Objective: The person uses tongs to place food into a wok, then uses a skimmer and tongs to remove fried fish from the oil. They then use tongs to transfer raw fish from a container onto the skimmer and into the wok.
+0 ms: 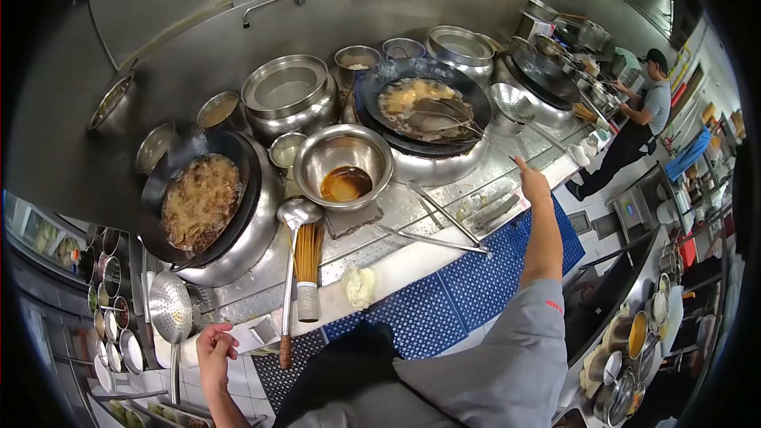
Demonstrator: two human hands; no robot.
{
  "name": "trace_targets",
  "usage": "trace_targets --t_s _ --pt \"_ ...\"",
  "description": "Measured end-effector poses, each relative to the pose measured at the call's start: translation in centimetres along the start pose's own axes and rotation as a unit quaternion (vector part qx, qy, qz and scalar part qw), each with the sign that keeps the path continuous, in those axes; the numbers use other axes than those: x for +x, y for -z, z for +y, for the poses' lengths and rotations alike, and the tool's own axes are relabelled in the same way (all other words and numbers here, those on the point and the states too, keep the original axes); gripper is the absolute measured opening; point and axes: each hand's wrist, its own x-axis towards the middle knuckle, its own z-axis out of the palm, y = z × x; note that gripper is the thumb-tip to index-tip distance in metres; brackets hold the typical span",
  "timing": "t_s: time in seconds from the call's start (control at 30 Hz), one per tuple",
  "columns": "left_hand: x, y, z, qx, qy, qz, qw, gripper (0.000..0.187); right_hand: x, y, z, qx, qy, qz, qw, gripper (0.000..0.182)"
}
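Note:
My left hand is at the lower left with its fingers loosely curled and apart, holding nothing. Beside it are the perforated skimmer and a ladle with a wooden handle end. My right hand reaches over the counter edge near the middle wok. Its fingers are closed, with a thin dark tip at them; what they hold is too small to make out. A wire strainer rests in that wok's bubbling oil. In the left wok, food fries in foaming oil.
A steel bowl with brown liquid stands between the woks. A bamboo brush, crumpled cloth and long tongs lie along the counter's front. Steel pots line the back. A co-worker stands at the far right.

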Motion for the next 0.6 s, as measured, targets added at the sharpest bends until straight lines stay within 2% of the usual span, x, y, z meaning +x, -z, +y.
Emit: trace_targets --t_s 0.03,0.1,0.17,0.27,0.33,0.4,0.6 --pt "0.4 -0.4 0.2 -0.011 0.0 -0.015 1.0 0.017 -0.3 -0.1 0.1 -0.022 0.048 0.065 0.996 0.051" --pt "1.3 -1.3 0.9 -0.012 -0.014 -0.036 0.999 0.016 -0.8 1.2 -0.5 -0.058 0.046 0.044 0.996 0.052" --pt "1.9 -1.9 1.4 -0.015 -0.025 -0.056 0.998 0.016 -2.4 5.9 -3.5 -0.087 0.038 0.016 0.995 0.05" --pt "2.8 -1.8 1.6 -0.024 -0.051 -0.087 0.995 0.016 -3.6 10.7 -7.3 -0.09 0.063 0.037 0.993 0.037" --pt "3.1 -1.4 1.4 -0.033 -0.056 -0.105 0.992 0.016 -4.1 14.6 -11.0 -0.14 0.072 0.023 0.987 0.023" --pt "2.8 -0.9 1.3 -0.036 -0.067 -0.12 0.99 0.016 -3.9 16.5 -13.8 -0.148 0.068 0.029 0.986 0.022" --pt "2.2 2.4 -1.7 -0.072 -0.062 -0.113 0.989 0.015 -7.3 14.4 -18.6 -0.062 0.052 0.032 0.996 0.018"
